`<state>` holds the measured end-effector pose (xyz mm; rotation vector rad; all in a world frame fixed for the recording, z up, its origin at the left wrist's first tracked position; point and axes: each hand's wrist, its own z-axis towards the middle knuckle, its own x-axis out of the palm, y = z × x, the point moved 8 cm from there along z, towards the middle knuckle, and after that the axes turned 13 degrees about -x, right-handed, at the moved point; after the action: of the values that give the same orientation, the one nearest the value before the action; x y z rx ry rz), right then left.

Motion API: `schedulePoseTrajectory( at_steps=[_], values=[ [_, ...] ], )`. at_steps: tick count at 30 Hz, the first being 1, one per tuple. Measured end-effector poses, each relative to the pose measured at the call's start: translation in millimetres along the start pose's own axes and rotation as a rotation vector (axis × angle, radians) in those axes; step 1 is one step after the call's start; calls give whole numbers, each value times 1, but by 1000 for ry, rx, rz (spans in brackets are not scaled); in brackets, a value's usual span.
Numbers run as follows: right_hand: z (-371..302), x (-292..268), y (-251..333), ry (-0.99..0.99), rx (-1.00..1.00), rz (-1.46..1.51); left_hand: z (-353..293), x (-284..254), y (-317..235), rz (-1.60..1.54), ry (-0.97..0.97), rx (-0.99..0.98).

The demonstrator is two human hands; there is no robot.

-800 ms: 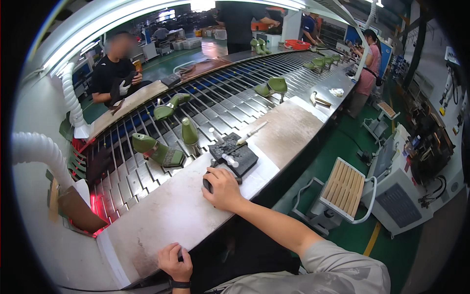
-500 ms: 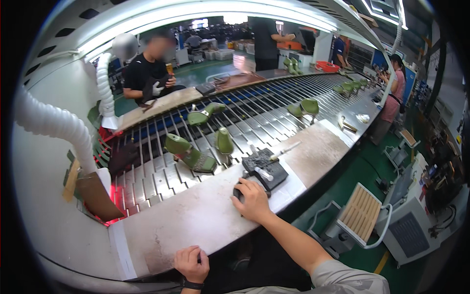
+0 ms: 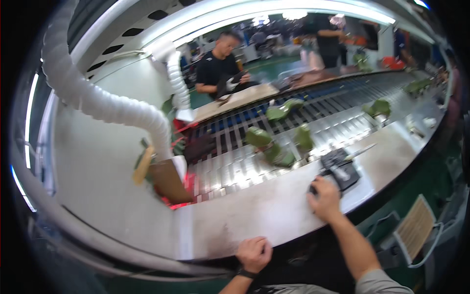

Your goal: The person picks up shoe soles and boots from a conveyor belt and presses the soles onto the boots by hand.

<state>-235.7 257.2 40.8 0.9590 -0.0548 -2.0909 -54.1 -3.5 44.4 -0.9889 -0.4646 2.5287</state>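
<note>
Two bare hands at the near side of a slatted conveyor (image 3: 235,174). The right hand (image 3: 324,201) lies half closed, fingers bent over a small dark piece (image 3: 313,189) at the near-left edge of a dark block (image 3: 334,159); motion blur leaves it uncertain whether the hand grips this piece or only rests on it. The left hand (image 3: 254,254) is loosely curled at the near edge of the pale bench top (image 3: 230,208); whether anything lies within its fingers cannot be told.

Progress: neither hand touches a green form, and the work appears to be at a pause. Four groups of forms remain on the conveyor: a jointed pair (image 3: 279,156) nearest on the left, an upright form (image 3: 303,137) just right of it, a farther form (image 3: 284,110), and another (image 3: 379,108) to the right. What has been completed on them is not discernible.

Materials: the forms look smooth and hard, with rounded, foot-like contours; the conveyor slats are bright metal. The block looks matt and rough-topped, and bears a slim pale tool (image 3: 361,151) at its far-right edge. At left hangs a ribbed white hose (image 3: 112,116), above a flat brown panel (image 3: 169,182).
</note>
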Motion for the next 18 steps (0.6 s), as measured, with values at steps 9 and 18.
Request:
schedulePoseTrajectory(
  at_steps=[9, 18],
  values=[
    [5, -18, -10, -67, 66, -7, 7, 19, -9, 1, 42, -14],
    [-15, -9, -4, -13, -17, -69, -30, -5, -7, 25, -52, -42]
  ],
)
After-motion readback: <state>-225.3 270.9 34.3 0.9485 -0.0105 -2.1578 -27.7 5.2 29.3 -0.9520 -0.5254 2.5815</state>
